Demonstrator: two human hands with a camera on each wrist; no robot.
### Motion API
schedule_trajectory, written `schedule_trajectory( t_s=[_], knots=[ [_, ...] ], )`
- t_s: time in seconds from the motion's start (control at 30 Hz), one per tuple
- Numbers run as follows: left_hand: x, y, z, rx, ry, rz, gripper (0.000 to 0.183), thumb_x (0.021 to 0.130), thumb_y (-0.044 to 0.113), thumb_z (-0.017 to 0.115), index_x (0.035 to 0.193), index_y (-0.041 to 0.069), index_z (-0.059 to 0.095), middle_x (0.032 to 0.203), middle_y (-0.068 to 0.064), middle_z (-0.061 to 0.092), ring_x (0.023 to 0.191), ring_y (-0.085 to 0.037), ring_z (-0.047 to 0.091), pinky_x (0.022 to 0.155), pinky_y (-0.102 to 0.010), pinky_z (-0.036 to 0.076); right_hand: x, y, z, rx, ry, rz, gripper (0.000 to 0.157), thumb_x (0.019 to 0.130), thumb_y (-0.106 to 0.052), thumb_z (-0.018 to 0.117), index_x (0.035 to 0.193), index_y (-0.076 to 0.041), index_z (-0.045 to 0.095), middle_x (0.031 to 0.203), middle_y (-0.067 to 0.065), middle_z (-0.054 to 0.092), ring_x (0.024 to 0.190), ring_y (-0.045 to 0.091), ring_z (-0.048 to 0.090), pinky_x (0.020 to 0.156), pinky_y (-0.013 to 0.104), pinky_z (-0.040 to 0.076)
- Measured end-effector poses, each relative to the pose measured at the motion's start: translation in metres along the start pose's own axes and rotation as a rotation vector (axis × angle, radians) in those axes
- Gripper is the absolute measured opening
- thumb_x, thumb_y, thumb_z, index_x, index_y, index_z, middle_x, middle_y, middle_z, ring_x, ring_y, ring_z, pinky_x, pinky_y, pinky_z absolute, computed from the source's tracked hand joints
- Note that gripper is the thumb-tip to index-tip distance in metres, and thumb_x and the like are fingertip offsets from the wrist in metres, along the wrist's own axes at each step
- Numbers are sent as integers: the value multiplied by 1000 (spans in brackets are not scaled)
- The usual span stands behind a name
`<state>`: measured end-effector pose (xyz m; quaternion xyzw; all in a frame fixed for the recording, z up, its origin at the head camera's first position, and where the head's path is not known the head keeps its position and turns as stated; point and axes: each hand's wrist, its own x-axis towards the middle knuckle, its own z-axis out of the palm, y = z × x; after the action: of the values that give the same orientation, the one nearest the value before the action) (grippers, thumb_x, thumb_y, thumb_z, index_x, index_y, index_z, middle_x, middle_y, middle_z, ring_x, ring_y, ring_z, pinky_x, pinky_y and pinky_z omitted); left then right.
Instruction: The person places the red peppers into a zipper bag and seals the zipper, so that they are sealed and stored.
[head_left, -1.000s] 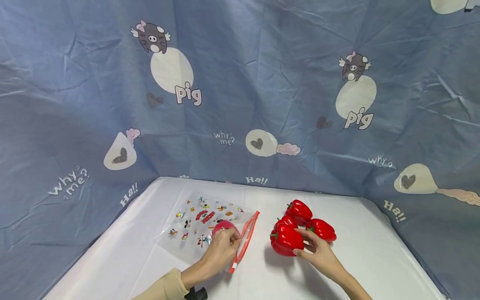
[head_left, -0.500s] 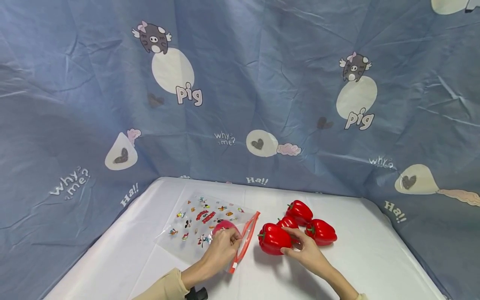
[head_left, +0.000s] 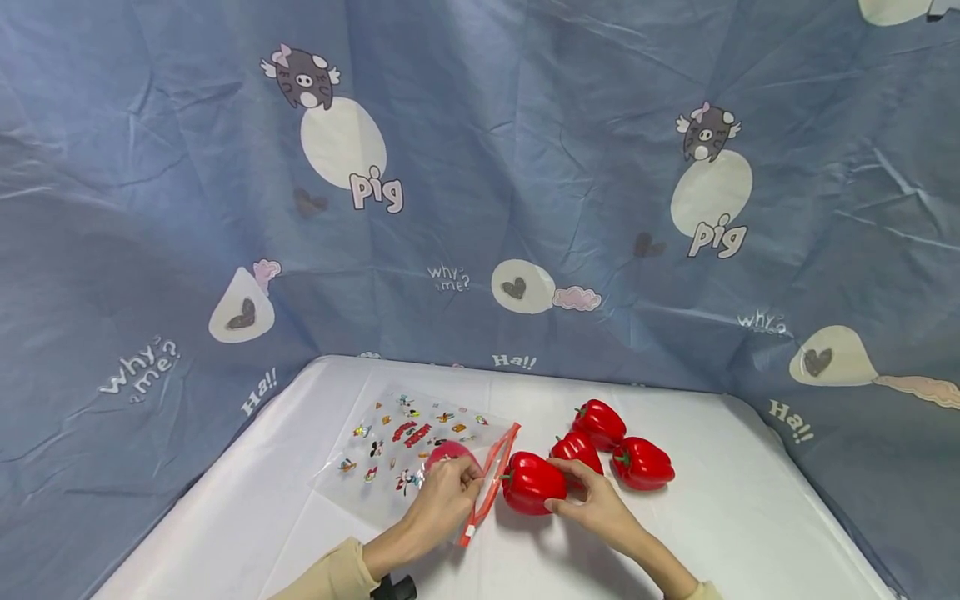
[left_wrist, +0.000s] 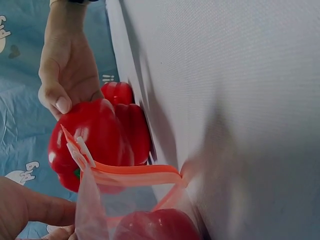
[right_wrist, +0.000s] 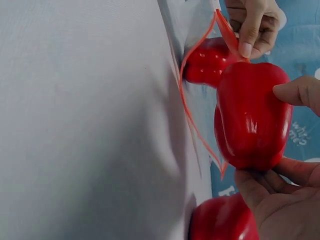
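Observation:
A clear zip bag (head_left: 375, 479) printed with colourful cartoon figures lies on the white table, its red-edged mouth facing right. Inside, near that mouth, is a red bell pepper (left_wrist: 157, 227), showing pinkish through the plastic in the head view. My left hand (head_left: 442, 500) pinches the upper side of the bag's mouth, which gapes in both wrist views. Thumb and fingers of my right hand (head_left: 600, 508) grip another red bell pepper (head_left: 534, 485), its green stem end pointing left, right at the red rim. In the right wrist view this pepper (right_wrist: 252, 115) overlaps the bag opening.
Several more red bell peppers stand grouped on the table right of the bag: one close behind the right hand (head_left: 577, 452), one farther back (head_left: 600, 425) and one to the right (head_left: 643, 464). A blue patterned cloth (head_left: 480, 208) hangs behind the table.
My right hand has carried its bell pepper leftward from the group to the bag's mouth, uncovering the pepper behind it. The left hand and bag stay in place.

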<state>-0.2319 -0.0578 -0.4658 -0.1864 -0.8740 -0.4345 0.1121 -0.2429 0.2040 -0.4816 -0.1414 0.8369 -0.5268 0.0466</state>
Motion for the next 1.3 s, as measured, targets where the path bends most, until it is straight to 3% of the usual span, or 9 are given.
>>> schedule_trajectory(
  t_s=[0.2,0.5,0.9,1.3],
  knots=[
    [0,0,0,9,18,26,6,83,1,63,77,2,65,63,6,57,56,1,47,50,-18,41,6,4,9,-7,-6,-30,59,79,-21,78,131,-9,55,131,15,57,119,32,58,94,37,50],
    [-2,0,0,10,0,2,6,83,2,62,79,3,66,65,4,59,57,0,47,52,-18,42,9,5,21,34,-28,-60,58,79,-17,77,131,-4,54,128,16,58,118,31,59,93,35,51],
    [-1,-1,3,7,29,56,10,78,-6,62,75,3,64,62,5,57,55,2,46,49,-17,41,15,6,34,7,-5,-129,56,77,-15,78,127,0,56,124,16,59,120,35,57,92,33,51],
    [-1,-1,2,-10,7,38,10,81,-6,62,76,3,64,64,2,59,56,1,48,50,-18,43,18,4,41,-2,-17,-119,57,78,-17,77,128,-1,55,124,13,58,122,34,55,93,35,51]
  ],
)
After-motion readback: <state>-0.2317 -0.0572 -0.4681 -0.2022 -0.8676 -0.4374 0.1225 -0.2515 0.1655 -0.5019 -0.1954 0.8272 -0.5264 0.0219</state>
